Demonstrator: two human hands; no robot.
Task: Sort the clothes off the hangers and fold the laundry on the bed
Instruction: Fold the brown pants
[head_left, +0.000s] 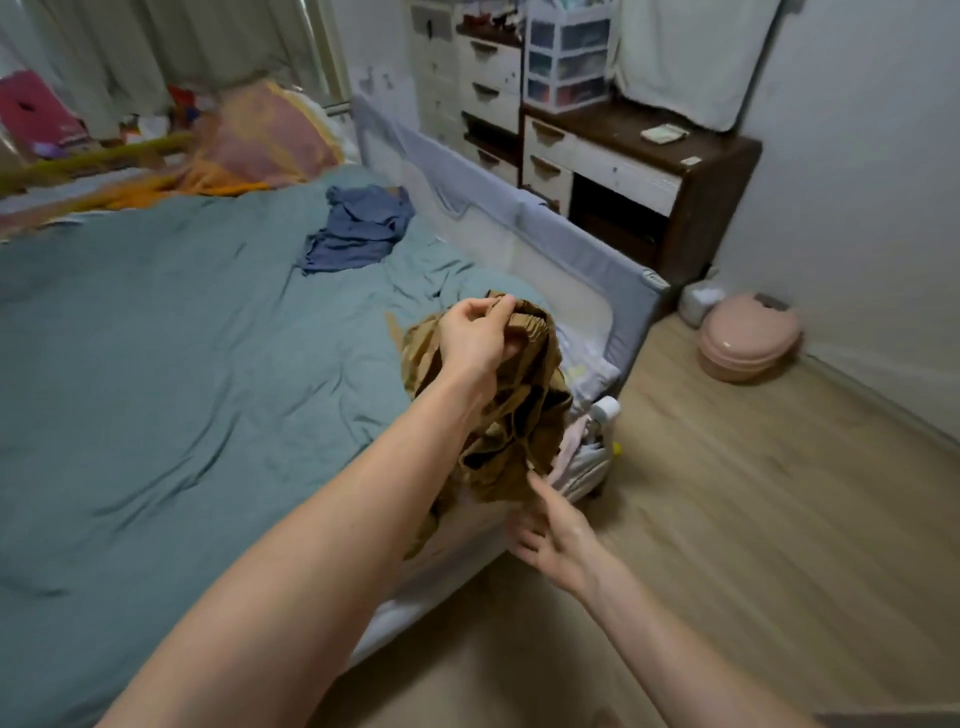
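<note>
A crumpled tan garment (524, 421) with an elastic waistband hangs over the right edge of the bed (156, 364). My left hand (475, 338) pinches its waistband at the top and lifts it. My right hand (553, 530) reaches up under the garment's lower end, fingers spread and touching the hem; whether it grips the cloth is unclear. A rumpled blue garment (358, 228) lies farther back on the teal bedspread. Pale laundry (582, 447) shows behind the tan garment, mostly hidden.
A grey padded bed rail (571, 244) runs along the bed's right side. Beyond it stand a dark dresser (639, 171) and white drawers (488, 78). A pink potty (748, 338) sits on the wood floor by the wall. Pillows and clutter (260, 140) lie at the bed's head.
</note>
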